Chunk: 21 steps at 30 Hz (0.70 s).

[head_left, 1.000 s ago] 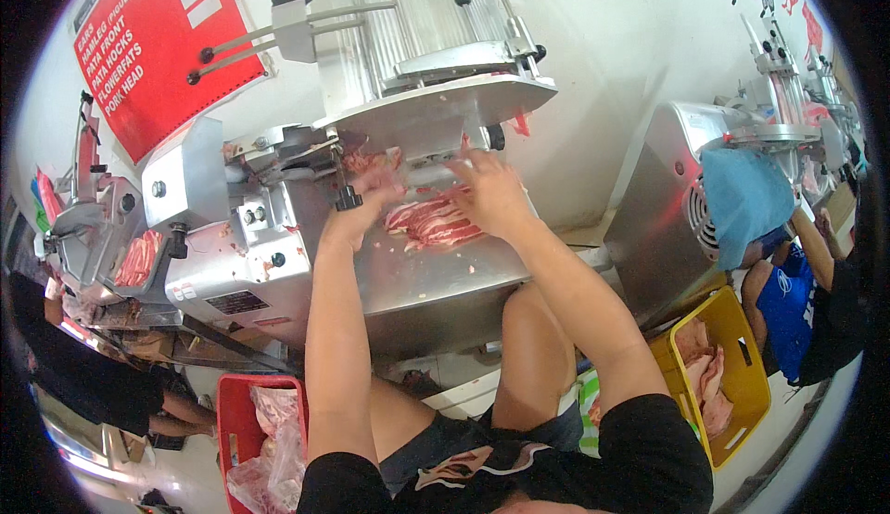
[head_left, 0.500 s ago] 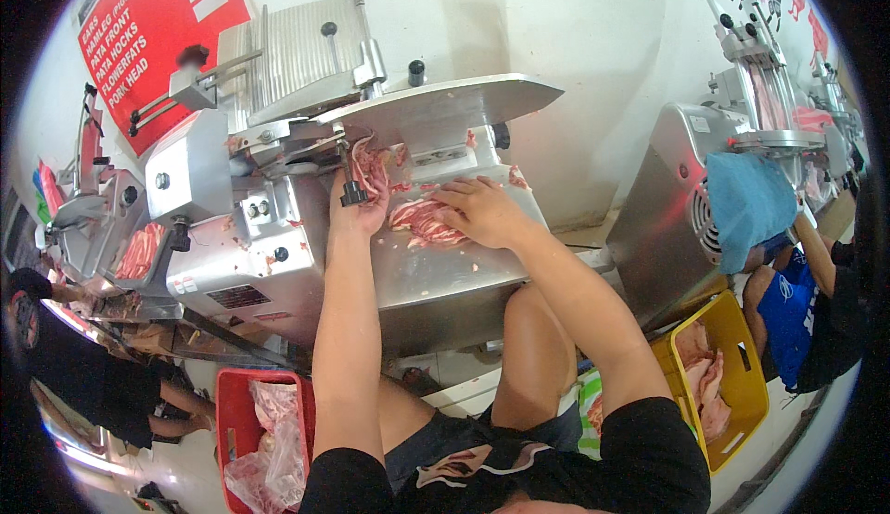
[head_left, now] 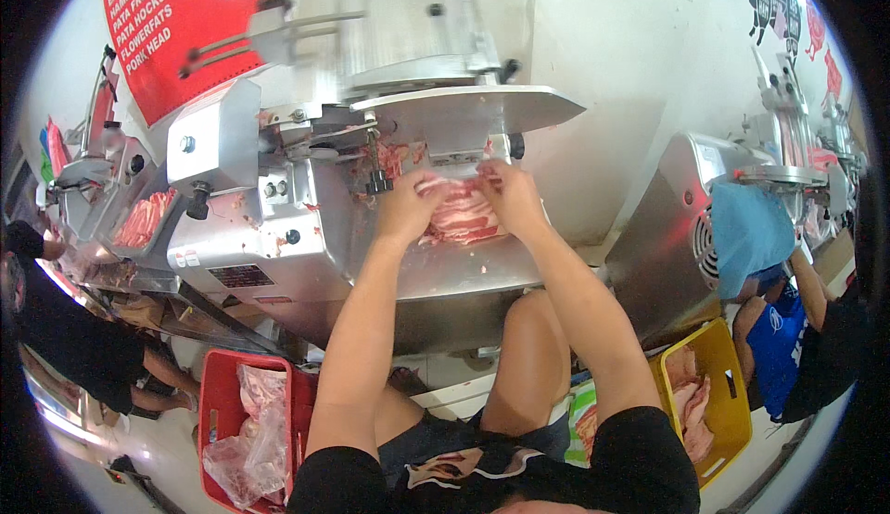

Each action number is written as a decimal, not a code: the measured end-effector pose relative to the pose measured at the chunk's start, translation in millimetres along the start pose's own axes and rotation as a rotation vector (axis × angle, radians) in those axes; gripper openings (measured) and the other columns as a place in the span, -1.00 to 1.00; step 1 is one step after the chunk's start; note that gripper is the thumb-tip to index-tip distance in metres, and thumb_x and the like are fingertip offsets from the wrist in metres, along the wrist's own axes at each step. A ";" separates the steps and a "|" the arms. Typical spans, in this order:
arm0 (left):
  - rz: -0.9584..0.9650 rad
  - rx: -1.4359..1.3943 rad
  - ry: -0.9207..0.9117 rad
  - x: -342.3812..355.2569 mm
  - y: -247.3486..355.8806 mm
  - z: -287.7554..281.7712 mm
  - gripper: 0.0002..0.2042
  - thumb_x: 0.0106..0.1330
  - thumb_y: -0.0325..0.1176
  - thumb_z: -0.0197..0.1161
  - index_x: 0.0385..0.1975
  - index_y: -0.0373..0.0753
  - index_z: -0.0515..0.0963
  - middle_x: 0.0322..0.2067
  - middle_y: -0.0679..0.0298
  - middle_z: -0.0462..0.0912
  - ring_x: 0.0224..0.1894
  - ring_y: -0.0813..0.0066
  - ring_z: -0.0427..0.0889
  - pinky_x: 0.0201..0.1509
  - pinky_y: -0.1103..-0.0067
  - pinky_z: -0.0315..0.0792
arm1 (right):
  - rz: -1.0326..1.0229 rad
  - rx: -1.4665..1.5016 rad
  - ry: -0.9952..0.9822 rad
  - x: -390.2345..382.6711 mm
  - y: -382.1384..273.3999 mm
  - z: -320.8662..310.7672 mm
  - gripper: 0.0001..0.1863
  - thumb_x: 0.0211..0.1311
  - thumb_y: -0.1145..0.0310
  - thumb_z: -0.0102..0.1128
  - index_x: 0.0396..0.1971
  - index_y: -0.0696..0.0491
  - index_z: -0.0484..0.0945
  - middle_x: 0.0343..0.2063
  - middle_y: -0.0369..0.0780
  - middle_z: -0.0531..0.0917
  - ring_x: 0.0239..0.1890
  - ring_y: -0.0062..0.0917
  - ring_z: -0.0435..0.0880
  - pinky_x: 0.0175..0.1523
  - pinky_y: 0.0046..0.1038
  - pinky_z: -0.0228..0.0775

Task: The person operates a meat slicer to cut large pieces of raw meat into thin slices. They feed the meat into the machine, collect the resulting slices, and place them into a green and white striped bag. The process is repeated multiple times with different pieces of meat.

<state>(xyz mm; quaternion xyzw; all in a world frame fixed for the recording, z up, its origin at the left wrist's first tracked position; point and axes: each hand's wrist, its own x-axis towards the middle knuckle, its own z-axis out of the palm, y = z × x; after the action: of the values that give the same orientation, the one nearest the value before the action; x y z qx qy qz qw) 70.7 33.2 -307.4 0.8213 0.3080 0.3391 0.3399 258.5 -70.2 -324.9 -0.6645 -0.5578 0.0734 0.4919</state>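
Observation:
A layered pile of thin red-and-white meat slices (head_left: 464, 221) lies on the metal slicer's (head_left: 324, 236) flat tray, beneath both hands. At the pile's far edge a pale slice stretches between my left hand (head_left: 411, 206) and my right hand (head_left: 510, 199). The fingers of each hand are pinched on an end of it. Left of my left hand is a black knob (head_left: 378, 181) on the slicer, with meat scraps (head_left: 394, 158) behind it. Above the hands juts a wide metal plate (head_left: 482, 106). The slicer's ribbed carriage (head_left: 399, 37) is smeared by motion.
A red crate (head_left: 211, 421) with bagged meat stands on the floor at left, a yellow crate (head_left: 737, 403) with meat at right. More slicers flank mine, one with a blue cloth (head_left: 751, 236). Other people (head_left: 69, 329) are at both sides.
My left hand has come right from beside the black knob. My right hand has risen from lying on the pile, and both now pinch a slice. The carriage has shifted right.

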 end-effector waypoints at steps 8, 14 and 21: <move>-0.152 -0.585 -0.040 24.6 -36.6 -39.8 -0.57 0.37 -0.15 0.24 0.10 -0.33 0.57 0.04 -0.01 0.60 0.14 0.15 0.56 0.21 0.27 0.48 | -0.478 -0.377 0.004 -8.7 -10.7 5.3 -0.71 0.25 0.26 0.30 -0.08 0.05 0.70 0.00 -0.05 0.65 0.08 -0.13 0.59 0.20 -0.16 0.43; -0.262 -1.756 0.170 66.3 -47.9 -36.6 -0.68 0.47 -0.24 0.07 0.03 -0.37 0.45 -0.09 0.04 0.52 0.02 0.17 0.52 0.24 0.25 0.50 | -0.410 -0.297 -0.140 -9.5 -8.5 13.6 -0.70 0.33 0.22 0.22 -0.07 0.08 0.69 -0.08 -0.05 0.68 0.00 -0.11 0.63 0.15 -0.16 0.46; -0.322 -1.593 0.092 58.6 -76.2 -32.7 -0.79 0.45 -0.21 0.13 -0.25 -0.20 0.59 -0.35 0.19 0.68 -0.32 0.42 0.66 -0.21 0.52 0.61 | -0.424 -0.309 -0.145 -9.0 -8.0 17.0 -0.69 0.34 0.20 0.22 -0.08 0.10 0.68 -0.11 -0.04 0.69 -0.06 -0.09 0.64 0.10 -0.18 0.48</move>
<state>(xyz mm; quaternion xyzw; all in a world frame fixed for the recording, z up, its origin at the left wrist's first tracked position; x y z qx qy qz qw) 58.6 132.0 -327.9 0.2640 0.1025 0.4369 0.8538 238.8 -68.6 -331.7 -0.5930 -0.7228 -0.0699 0.3480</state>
